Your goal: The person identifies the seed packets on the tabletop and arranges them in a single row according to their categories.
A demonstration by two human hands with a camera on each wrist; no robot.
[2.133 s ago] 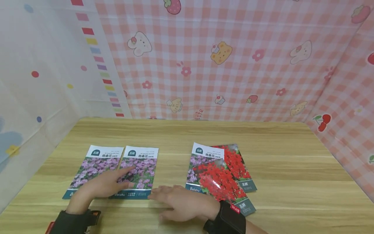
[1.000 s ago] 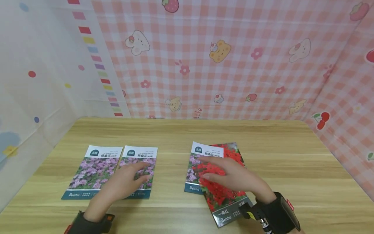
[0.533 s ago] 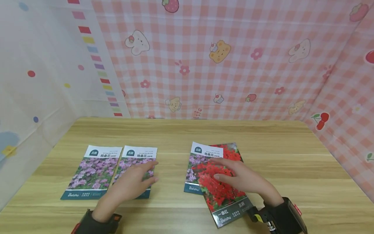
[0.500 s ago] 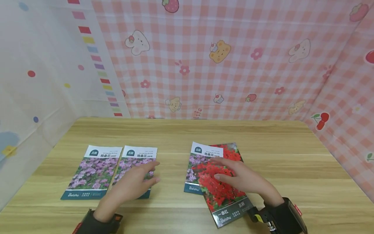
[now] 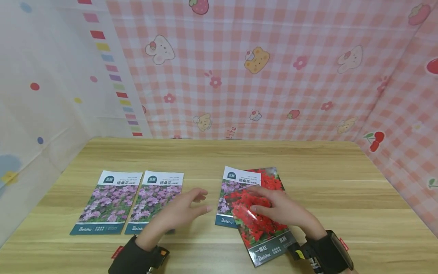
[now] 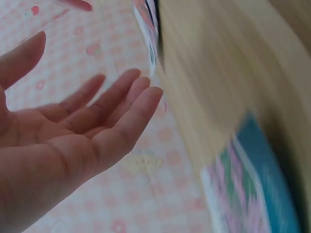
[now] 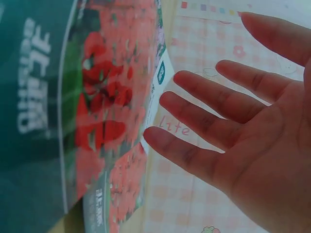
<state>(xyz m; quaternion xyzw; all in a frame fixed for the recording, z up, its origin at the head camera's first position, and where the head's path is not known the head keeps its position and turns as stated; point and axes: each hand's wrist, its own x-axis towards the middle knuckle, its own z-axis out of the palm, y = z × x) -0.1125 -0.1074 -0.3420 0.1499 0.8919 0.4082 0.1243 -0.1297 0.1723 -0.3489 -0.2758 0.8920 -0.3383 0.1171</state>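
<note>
Several flower seed packets lie on the table. At the left, a purple-flower packet (image 5: 108, 201) is beside a second purple-flower packet (image 5: 155, 199), whose lower right corner is hidden behind my left arm. My left hand (image 5: 184, 209) holds nothing, its fingers loosely bent, over the gap between the two groups. To the right, a red-flower packet (image 5: 254, 220) lies askew across a third purple-flower packet (image 5: 225, 190) and another red-flower packet (image 5: 276, 180). My right hand (image 5: 278, 207) is over the front red packet with fingers extended (image 7: 204, 114); whether it touches is unclear.
The wooden table (image 5: 205, 156) ends at a pink checked cloth wall (image 5: 219, 76) behind. A pale cloth (image 5: 44, 106) hangs on the left. Each wrist wears a black strapped camera mount (image 5: 135, 255).
My right hand moved from left of the stack to above it, and the front red packet was turned around. My left hand moved right, away from the second purple packet.
</note>
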